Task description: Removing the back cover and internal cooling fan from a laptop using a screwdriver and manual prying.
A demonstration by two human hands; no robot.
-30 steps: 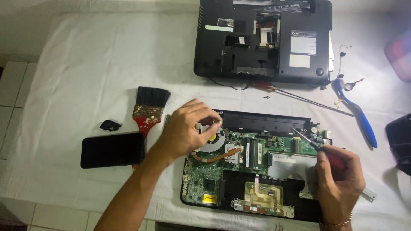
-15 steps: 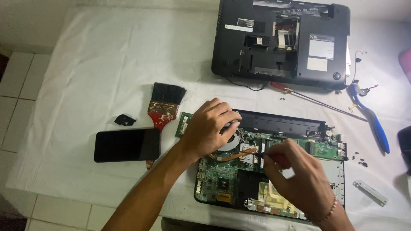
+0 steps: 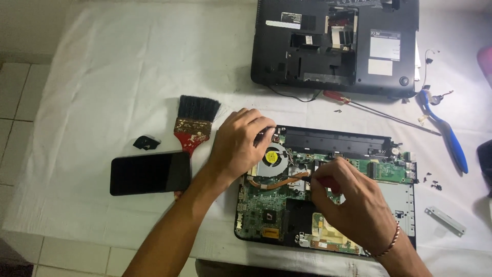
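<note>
An opened laptop base with a green motherboard lies on the white cloth in front of me. My left hand rests on its upper left corner, fingers curled beside the round cooling fan. My right hand is closed around a red-handled screwdriver. The screwdriver tip sits at the right end of the copper heat pipe. The right hand hides the middle of the board.
A black laptop bottom shell lies at the back. A paintbrush, a dark phone and a small black part lie to the left. A long red-handled screwdriver, a blue-handled tool and a metal bracket lie to the right.
My right hand has moved left from the laptop's right edge to the heat pipe, still with the screwdriver. My left hand has stayed by the fan.
</note>
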